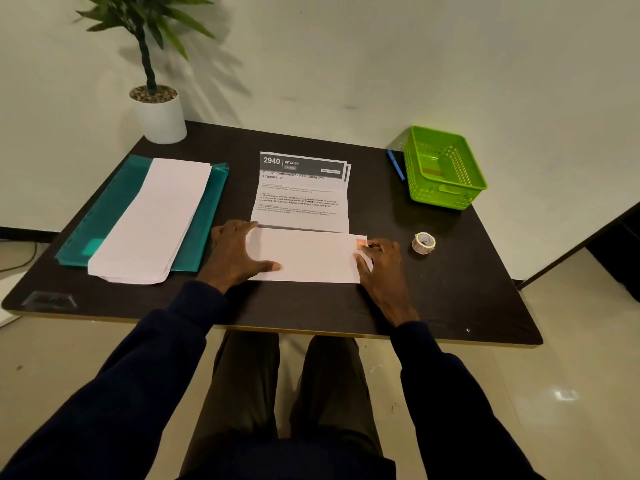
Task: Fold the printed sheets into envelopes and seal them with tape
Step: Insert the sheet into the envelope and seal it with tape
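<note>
A white envelope (311, 256) lies flat near the front of the dark table (450, 299), with a small orange stamp mark at its upper right corner. My left hand (237, 251) rests spread on the envelope's left end, holding it down. My right hand (379, 263) pinches the right end next to the orange mark. Just behind the envelope lies a printed sheet (301, 199) headed "2940 KITCHEN", creased into thirds, with another sheet under it. A small roll of tape (423, 243) stands to the right of my right hand, untouched.
A stack of white envelopes (156, 216) lies on teal plastic folders (104, 216) at the left. A green perforated basket (445, 168) stands at the back right with a blue pen (396, 164) beside it. A potted plant (159, 112) occupies the back left corner.
</note>
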